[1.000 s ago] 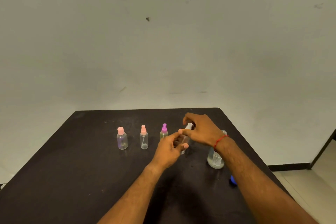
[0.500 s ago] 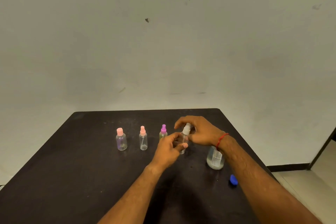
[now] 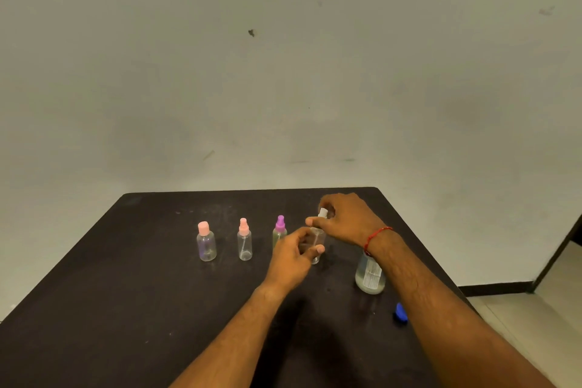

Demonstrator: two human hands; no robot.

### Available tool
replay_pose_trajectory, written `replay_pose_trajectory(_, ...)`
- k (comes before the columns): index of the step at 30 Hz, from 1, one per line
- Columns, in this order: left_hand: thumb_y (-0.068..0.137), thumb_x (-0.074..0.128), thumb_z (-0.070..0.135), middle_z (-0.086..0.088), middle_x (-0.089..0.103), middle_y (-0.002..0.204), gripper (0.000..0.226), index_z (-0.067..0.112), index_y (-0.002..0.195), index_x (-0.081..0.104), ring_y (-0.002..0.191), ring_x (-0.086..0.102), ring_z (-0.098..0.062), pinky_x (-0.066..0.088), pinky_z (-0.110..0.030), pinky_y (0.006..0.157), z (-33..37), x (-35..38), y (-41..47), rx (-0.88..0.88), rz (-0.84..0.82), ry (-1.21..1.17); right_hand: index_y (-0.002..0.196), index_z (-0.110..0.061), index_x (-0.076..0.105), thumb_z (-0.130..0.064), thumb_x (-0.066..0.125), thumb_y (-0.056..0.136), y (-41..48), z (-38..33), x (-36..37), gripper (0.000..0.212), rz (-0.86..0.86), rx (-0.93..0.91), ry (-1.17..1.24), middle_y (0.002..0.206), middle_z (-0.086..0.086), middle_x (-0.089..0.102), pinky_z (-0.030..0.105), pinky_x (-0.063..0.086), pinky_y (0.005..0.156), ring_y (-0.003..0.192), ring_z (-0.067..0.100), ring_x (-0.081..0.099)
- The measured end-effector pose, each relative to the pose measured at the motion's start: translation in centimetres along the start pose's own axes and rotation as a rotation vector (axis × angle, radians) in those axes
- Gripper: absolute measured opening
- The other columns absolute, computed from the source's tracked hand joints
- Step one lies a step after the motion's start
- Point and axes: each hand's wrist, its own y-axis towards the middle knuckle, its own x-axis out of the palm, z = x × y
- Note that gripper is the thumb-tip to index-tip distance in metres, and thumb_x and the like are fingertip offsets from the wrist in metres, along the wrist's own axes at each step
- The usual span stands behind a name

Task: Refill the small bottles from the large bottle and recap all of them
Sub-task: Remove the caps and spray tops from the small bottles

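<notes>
Presently the small clear bottle point(image 3: 316, 238), beside the purple-capped bottle point(image 3: 279, 231), is gripped by the left hand point(image 3: 289, 261) and its white spray cap point(image 3: 322, 214) pinched by the right hand point(image 3: 349, 220); cap-turning is judged underway, steady twisting being needed.

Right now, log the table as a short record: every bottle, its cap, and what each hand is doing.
left hand: grips the body of the fourth small bottle
right hand: pinches its white spray top
other small bottles: pink-capped bottle, pink spray bottle, purple spray bottle, all capped, upright in a row
large bottle: upright, neck hidden behind the right wrist
blue cap: lies on the table, apart from the large bottle
</notes>
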Motion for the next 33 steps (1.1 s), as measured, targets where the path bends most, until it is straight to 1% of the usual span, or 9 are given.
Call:
replay_pose_trajectory(2, 0.091, 0.072, 0.023, 0.014, 0.069, 0.109, 0.028, 0.028, 0.117, 0.064, 0.103, 0.061, 0.005, 0.051, -0.016, 0.091, -0.3, 0.3, 0.3, 0.001, 0.002, 0.016, 0.084, -0.02, 0.066, -0.042, 0.07, 0.085, 0.3, 0.0, 0.1, 0.022, -0.019, 0.022, -0.056, 0.08, -0.002, 0.065, 0.023, 0.046, 0.065, 0.074, 0.013, 0.061)
replay_pose_trajectory(4, 0.091, 0.072, 0.025, 0.012, 0.07, 0.111, 0.028, 0.027, 0.118, 0.064, 0.107, 0.063, 0.003, 0.051, -0.02, 0.094, -0.8, 0.7, 0.6, -0.004, -0.009, 0.016, 0.09, -0.02, 0.069, -0.024, 0.07, 0.084, 0.4, 0.0, -0.2, 0.008, -0.045, -0.003, -0.075, 0.093, 0.0, 0.068, 0.029, 0.052, 0.075, 0.087, 0.017, 0.064)
replay_pose_trajectory(8, 0.091, 0.072, 0.024, 0.012, 0.071, 0.107, 0.023, 0.025, 0.113, 0.065, 0.106, 0.064, 0.003, 0.053, -0.021, 0.094, -1.8, 1.4, 1.1, -0.003, -0.003, 0.021, 0.097, -0.022, 0.069, -0.002, 0.065, 0.078, 0.6, 0.3, -1.5, 0.028, -0.014, -0.017, -0.064, 0.105, 0.0, 0.066, 0.03, 0.051, 0.084, 0.097, 0.019, 0.06)
replay_pose_trajectory(12, 0.092, 0.071, 0.019, 0.012, 0.07, 0.11, 0.022, 0.019, 0.113, 0.065, 0.103, 0.062, 0.012, 0.051, -0.013, 0.091, -2.4, 2.1, 1.9, -0.022, 0.023, 0.024, 0.101, -0.022, 0.068, -0.007, 0.067, 0.079, 0.8, 1.5, -2.3, 0.027, 0.065, 0.007, -0.07, 0.106, 0.001, 0.066, 0.026, 0.048, 0.079, 0.094, 0.019, 0.059)
replay_pose_trajectory(15, 0.093, 0.069, 0.018, 0.013, 0.067, 0.113, 0.023, 0.02, 0.113, 0.059, 0.105, 0.063, 0.005, 0.051, -0.016, 0.094, -2.9, 2.8, 3.1, -0.061, 0.031, 0.038, 0.1, -0.024, 0.066, -0.01, 0.069, 0.079, 0.9, 2.4, -2.5, 0.026, 0.121, 0.033, -0.054, 0.107, 0.002, 0.068, 0.029, 0.05, 0.084, 0.095, 0.02, 0.061)
replay_pose_trajectory(18, 0.094, 0.068, 0.018, 0.01, 0.063, 0.109, 0.024, 0.021, 0.111, 0.051, 0.102, 0.061, -0.002, 0.05, -0.017, 0.088, -3.4, 3.6, 4.4, -0.122, 0.056, 0.07, 0.099, -0.024, 0.065, -0.012, 0.068, 0.08, 0.8, 3.2, -2.4, 0.023, 0.184, 0.053, -0.06, 0.104, 0.003, 0.068, 0.028, 0.049, 0.081, 0.09, 0.019, 0.061)
replay_pose_trajectory(22, 0.091, 0.071, 0.016, 0.006, 0.065, 0.105, 0.023, 0.017, 0.107, 0.055, 0.1, 0.065, -0.008, 0.057, -0.027, 0.087, -4.9, 4.6, 5.7, -0.172, 0.094, 0.075, 0.099, -0.021, 0.063, -0.019, 0.067, 0.083, 0.5, 4.0, -2.0, 0.016, 0.282, 0.066, -0.061, 0.098, 0.003, 0.069, 0.024, 0.046, 0.074, 0.079, 0.014, 0.057)
replay_pose_trajectory(27, 0.086, 0.076, 0.013, 0.006, 0.065, 0.094, 0.023, 0.019, 0.098, 0.057, 0.088, 0.067, -0.009, 0.058, -0.028, 0.083, -5.9, 5.6, 6.4, -0.182, 0.148, 0.044, 0.093, -0.019, 0.059, -0.025, 0.071, 0.083, 0.2, 4.3, -1.0, 0.017, 0.341, 0.111, -0.036, 0.088, -0.001, 0.064, 0.024, 0.043, 0.066, 0.075, 0.015, 0.057)
replay_pose_trajectory(33, 0.082, 0.077, 0.014, 0.003, 0.069, 0.106, 0.029, 0.022, 0.102, 0.058, 0.101, 0.068, -0.011, 0.059, -0.03, 0.086, -6.8, 5.9, 6.7, -0.178, 0.135, -0.051, 0.083, -0.022, 0.056, -0.032, 0.069, 0.084, -0.3, 3.7, 1.1, 0.016, 0.473, 0.173, 0.093, 0.069, -0.008, 0.06, 0.023, 0.049, 0.06, 0.063, 0.008, 0.058)
